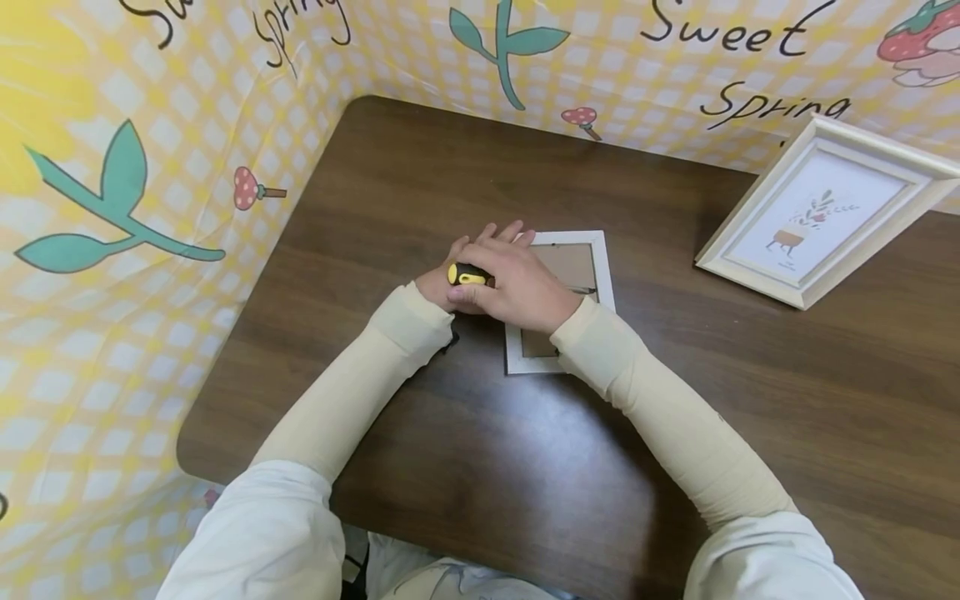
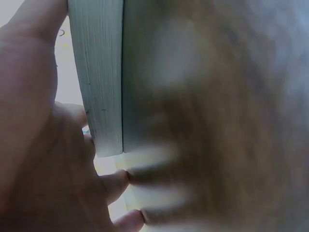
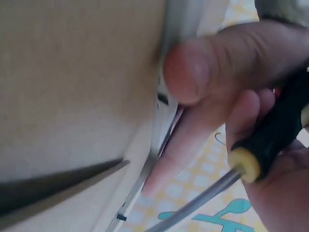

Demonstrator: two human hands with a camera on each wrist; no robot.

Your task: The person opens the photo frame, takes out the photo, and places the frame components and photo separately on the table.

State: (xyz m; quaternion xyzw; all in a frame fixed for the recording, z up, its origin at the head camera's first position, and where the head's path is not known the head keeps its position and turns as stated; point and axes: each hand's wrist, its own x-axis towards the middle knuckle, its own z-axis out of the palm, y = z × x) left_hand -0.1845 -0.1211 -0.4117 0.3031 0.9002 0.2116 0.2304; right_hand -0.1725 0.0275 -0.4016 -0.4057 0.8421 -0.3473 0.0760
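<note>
A white picture frame [image 1: 606, 271] sits brown backing up, with a thin strip [image 3: 63, 191] rising from the backing. My left hand [image 1: 437, 285] grips its left side. In the right wrist view a thumb [image 3: 190, 72] lies on the frame's rim, with a finger behind it. The left wrist view shows the frame's side edge [image 2: 101, 82] against that hand. My right hand [image 1: 521, 279] crosses over the left and holds a screwdriver [image 1: 468, 275] by its black and yellow handle. Its metal shaft [image 3: 198, 198] runs out of the right wrist view, so the tip is hidden.
A second picture frame [image 1: 765, 279], cream with a plant print, stands tilted at the right. The dark wooden table [image 1: 420, 467] meets a yellow checked cloth [image 1: 300, 100] at the back and left. A small black object [image 1: 450, 342] shows beside the left cuff.
</note>
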